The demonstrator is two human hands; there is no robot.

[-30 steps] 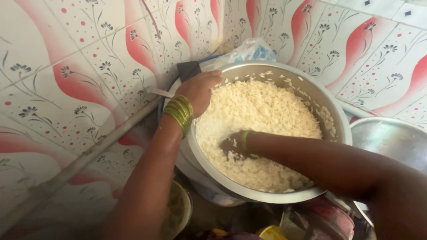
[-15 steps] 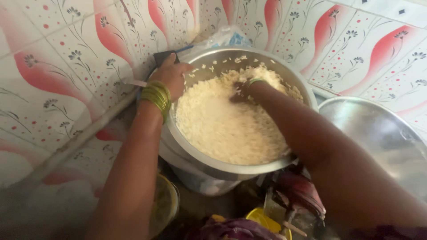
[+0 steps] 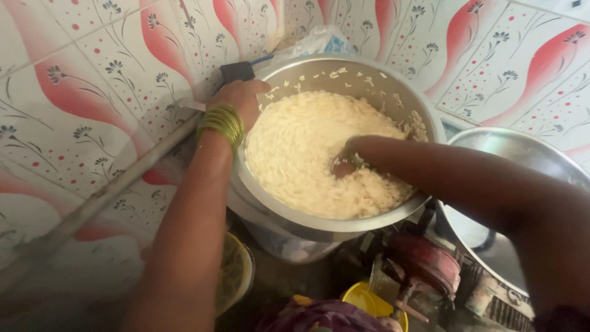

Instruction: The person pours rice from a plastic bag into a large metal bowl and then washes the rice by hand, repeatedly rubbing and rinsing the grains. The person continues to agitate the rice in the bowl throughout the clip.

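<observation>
— two hands at work: left hand (image 3: 243, 98) clamped over the rim of the big steel pot (image 3: 393, 218), fingers curled shut on the edge; right hand (image 3: 344, 165) sunk in the rice (image 3: 307, 154), grip impossible to tell under the grains.
— and the pot?
— tilted against the tiled wall (image 3: 92, 92), perched over clutter rather than flat on any worktop.
— risks?
— likely a slip of that smooth, rounded rim, given wet fingers; then rice over the lip, down onto the yellow bowl (image 3: 369, 301) and the red valve (image 3: 424, 261) below. possibly grains flung up the wall of the pot; some stuck there already.
— textures?
— soft, white, clumpy rice; dull scuffed metal; glossy flowered tiles; second steel basin (image 3: 522, 154) just beside, thin-walled.
</observation>
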